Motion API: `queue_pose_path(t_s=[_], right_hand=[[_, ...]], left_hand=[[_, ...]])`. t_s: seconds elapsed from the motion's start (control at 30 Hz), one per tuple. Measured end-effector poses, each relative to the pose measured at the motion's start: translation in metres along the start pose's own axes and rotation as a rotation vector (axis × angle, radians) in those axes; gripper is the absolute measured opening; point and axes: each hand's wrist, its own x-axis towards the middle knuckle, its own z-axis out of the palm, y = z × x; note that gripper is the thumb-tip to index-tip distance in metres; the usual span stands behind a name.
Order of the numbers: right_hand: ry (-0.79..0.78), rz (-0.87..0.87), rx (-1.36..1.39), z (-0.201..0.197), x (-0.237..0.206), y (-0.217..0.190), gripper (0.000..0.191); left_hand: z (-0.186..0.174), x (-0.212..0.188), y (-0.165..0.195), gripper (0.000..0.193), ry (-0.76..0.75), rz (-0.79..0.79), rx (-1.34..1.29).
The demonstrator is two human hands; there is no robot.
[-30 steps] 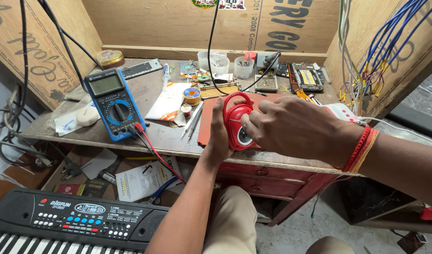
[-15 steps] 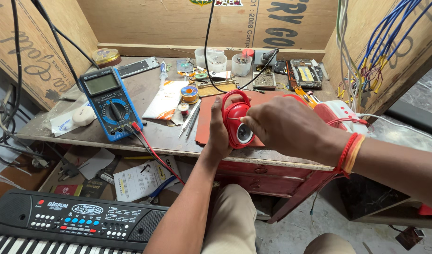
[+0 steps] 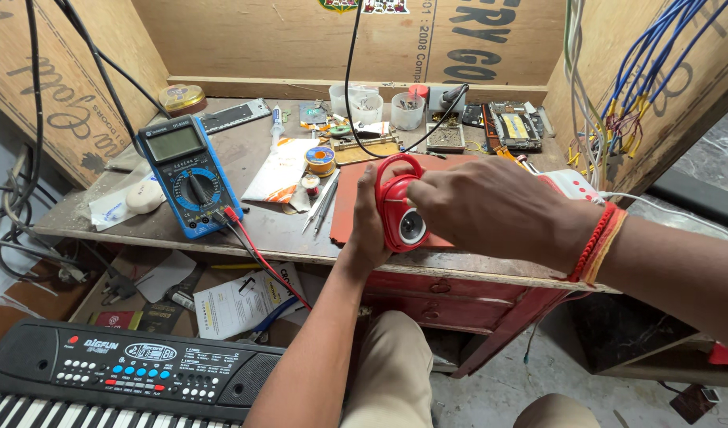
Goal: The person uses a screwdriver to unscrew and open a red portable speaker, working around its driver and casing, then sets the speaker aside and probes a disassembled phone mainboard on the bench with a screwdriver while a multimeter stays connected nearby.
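Left hand (image 3: 369,230) cradles small red handled lamp (image 3: 399,210) from behind, fingers wrapped on it, just above tabletop (image 3: 277,230) front edge. Right hand (image 3: 491,210) covers its right side, fingers pinching the body. Blue multimeter (image 3: 185,170) lies well left. Looks like inspecting/turning the lamp; a steady two-handed grip matters.

A small electronics repair workshop is shown. A worn wooden tabletop (image 3: 284,230) is boxed in by plywood walls (image 3: 300,40). A blue multimeter (image 3: 188,173) with test leads is seen at nine o'clock, circuit boards (image 3: 516,127) and parts cups (image 3: 407,111) at twelve, bundled wires (image 3: 633,87) at two, and an electronic keyboard (image 3: 118,380) at seven.
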Motion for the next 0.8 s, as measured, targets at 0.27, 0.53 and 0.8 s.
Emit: queue_pose_path(t_s=[0.27,0.53,0.8], right_hand=[[0.246,-0.328,-0.296,0.006,-0.002,0.01,0.018],[0.145,-0.087,0.039,0.005,-0.002,0.003,0.023],[-0.038,0.901,1.242,0.017,0.008,-0.003,0.033]], left_hand=[[0.003,-0.003,0.002,0.074,-0.019,0.012,0.026],[-0.002,0.003,-0.005,0.076,0.026,0.045,0.065],[-0.002,0.005,-0.008,0.07,0.039,0.076,0.059]])
